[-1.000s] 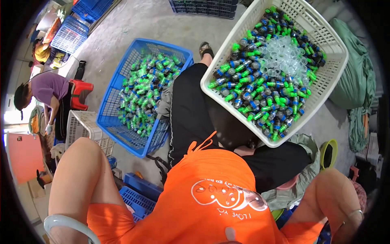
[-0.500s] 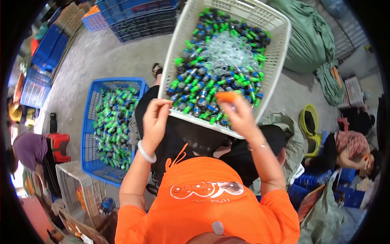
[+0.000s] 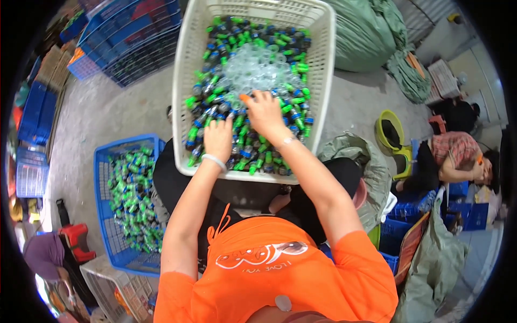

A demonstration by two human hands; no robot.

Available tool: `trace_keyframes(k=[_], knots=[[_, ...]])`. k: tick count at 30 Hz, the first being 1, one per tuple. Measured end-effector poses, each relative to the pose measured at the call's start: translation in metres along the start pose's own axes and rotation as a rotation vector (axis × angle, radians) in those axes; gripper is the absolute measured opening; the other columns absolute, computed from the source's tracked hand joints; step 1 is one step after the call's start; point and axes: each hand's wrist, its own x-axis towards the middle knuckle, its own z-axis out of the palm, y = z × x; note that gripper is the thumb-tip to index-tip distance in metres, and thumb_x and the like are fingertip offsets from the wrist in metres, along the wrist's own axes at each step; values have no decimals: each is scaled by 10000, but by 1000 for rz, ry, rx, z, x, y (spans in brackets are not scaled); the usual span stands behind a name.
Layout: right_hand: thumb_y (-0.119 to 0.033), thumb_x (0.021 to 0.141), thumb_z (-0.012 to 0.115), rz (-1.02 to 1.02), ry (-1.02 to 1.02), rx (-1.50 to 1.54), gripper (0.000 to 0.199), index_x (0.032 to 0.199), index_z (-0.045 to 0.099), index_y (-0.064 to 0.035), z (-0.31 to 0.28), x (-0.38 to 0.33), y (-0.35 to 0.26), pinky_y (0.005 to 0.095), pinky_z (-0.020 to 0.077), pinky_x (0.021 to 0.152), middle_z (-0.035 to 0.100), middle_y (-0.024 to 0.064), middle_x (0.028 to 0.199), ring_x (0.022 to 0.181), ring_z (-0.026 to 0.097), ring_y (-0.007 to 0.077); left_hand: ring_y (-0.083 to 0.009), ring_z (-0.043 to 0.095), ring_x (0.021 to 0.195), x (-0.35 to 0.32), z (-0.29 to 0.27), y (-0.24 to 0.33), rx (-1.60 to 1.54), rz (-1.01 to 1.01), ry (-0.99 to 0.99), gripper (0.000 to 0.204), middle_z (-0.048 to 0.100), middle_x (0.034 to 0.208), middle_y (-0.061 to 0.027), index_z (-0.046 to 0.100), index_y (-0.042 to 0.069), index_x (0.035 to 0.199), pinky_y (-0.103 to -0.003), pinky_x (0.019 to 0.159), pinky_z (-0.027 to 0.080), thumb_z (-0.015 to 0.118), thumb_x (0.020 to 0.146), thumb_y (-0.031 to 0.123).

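Observation:
A white slatted crate (image 3: 182, 81) stands in front of me, filled with small dark bottles with green caps and blue bands (image 3: 261, 159). A pile of small clear plastic cups (image 3: 250, 64) lies on top of them. My left hand (image 3: 218, 139) reaches down onto the bottles in the near part, fingers curled, their tips partly hidden. Just right of and beyond it, my right hand (image 3: 265, 114) is bent at the near edge of the cups. At its thumb side is an orange piece (image 3: 245, 98); I cannot tell whether it is worn or held.
A blue crate (image 3: 100, 199) of similar bottles stands on the floor to the left. Blue crates (image 3: 129, 32) are stacked far left. Green sacks (image 3: 358, 35) lie far right, near a yellow-green basket (image 3: 386, 132). One person (image 3: 458, 156) sits right; another (image 3: 46, 255) bends over left.
Both hands have moved from the crate's near edge down into it, onto the bottles and beside the cups. The view has shifted, so the crate appears further left.

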Motion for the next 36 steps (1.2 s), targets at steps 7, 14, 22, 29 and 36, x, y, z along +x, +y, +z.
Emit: trace_keyframes(k=[7, 14, 22, 29, 36], knots=[[-132, 750, 669, -2, -188, -42, 302, 1045, 610, -118, 15, 7, 14, 440, 421, 797, 542, 115, 1032, 969, 535, 310, -303, 582, 924, -23, -25, -13, -246, -91, -4, 595, 583, 945, -134, 444, 57, 1344, -373, 776, 494, 584, 773, -31], [-184, 754, 713, 113, 22, 279, 277, 988, 615, -73, -10, -12, 22, 420, 423, 795, 539, 135, 1019, 940, 538, 316, -226, 628, 890, -51, -48, -16, -1631, -730, -29, 492, 582, 993, -116, 418, 59, 1269, -304, 707, 517, 643, 835, 8], [-102, 842, 630, 538, 1, 1053, 245, 1068, 590, -17, -48, -37, 31, 303, 451, 824, 561, 113, 997, 907, 571, 208, -139, 587, 635, -35, -62, 19, -1749, -709, -62, 293, 589, 892, -92, 419, 56, 1116, -225, 558, 472, 616, 919, 148], [-100, 907, 552, 81, -383, 917, 283, 1173, 542, -2, -98, -47, -17, 273, 437, 710, 531, 67, 903, 761, 509, 155, -101, 534, 682, -40, -70, 38, -1658, -471, -158, 229, 565, 894, -55, 438, 56, 1102, -220, 617, 449, 540, 971, 214], [-128, 906, 560, 71, -322, 1027, 262, 1127, 526, 8, -92, -60, -36, 317, 445, 671, 535, 122, 926, 762, 543, 222, -94, 525, 805, -54, -90, 38, -1602, -466, -179, 216, 538, 958, -48, 443, 37, 1126, -238, 706, 443, 501, 987, 192]])
